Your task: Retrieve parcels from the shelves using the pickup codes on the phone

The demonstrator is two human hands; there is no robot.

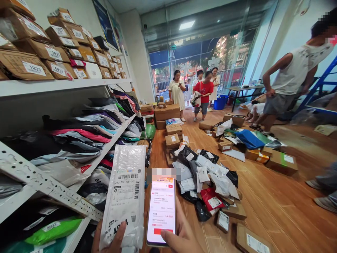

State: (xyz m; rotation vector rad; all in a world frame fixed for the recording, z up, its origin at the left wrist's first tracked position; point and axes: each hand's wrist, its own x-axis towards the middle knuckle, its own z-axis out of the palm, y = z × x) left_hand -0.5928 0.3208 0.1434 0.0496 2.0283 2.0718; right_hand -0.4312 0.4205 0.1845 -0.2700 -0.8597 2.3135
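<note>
At the bottom of the head view, my left hand [112, 237] grips a long white parcel [125, 196] by its lower end, thumb across the front. The parcel is held upright and carries a printed shipping label with barcodes and a large number partly covered by the thumb. Beside it, my right hand [181, 228] is wrapped around a smartphone [161, 211]. Its lit screen lists entries with red numbers, and the thumb lies on or just over a red button near the bottom. Parcel and phone are side by side, close together.
White shelves [65, 83] on the left hold numbered boxes [35, 68] and bagged parcels [79, 133]. A heap of parcels [205, 172] covers the floor ahead, with more boxes [283, 161] to the right. Several people stand by the glass front; another person [289, 77] bends at right.
</note>
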